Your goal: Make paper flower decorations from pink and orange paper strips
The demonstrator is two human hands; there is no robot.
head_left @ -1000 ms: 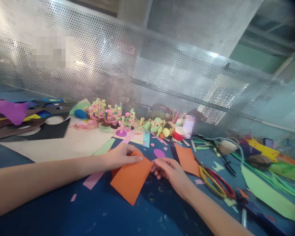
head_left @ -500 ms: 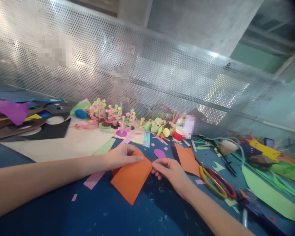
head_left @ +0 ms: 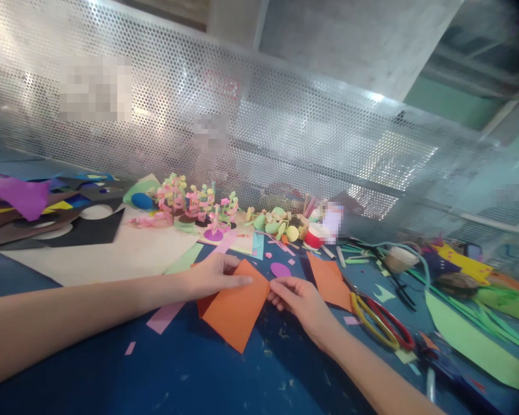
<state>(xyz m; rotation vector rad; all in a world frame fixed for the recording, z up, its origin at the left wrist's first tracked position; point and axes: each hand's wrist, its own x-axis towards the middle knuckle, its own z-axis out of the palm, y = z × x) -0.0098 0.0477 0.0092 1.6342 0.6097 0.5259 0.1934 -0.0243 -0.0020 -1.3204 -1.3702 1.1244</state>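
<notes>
An orange sheet of paper (head_left: 237,308) is held between my two hands over the blue table, with part of another orange layer showing behind its left side. My left hand (head_left: 216,275) grips its upper left part, thumb on top and fingers hidden behind. My right hand (head_left: 294,295) pinches the sheet's right corner between thumb and fingers. Just beyond my right hand lies a purple paper disc (head_left: 281,270). Right of that hand rests another orange paper piece (head_left: 330,279), beside scissors (head_left: 383,321) with yellow and red handles.
Small paper flower towers (head_left: 194,202) stand at the back, near a red and white cup (head_left: 314,236). Black foam sheet (head_left: 95,227) with round holes lies left. On the right are a tape roll (head_left: 401,259), green sheet (head_left: 476,340) and blue-handled tool (head_left: 450,369). A perforated metal screen (head_left: 285,144) rises behind.
The orange sheet has turned slightly, its lower corner shifting right and a little up. More of the orange layer behind shows on the left. Both hands keep their hold.
</notes>
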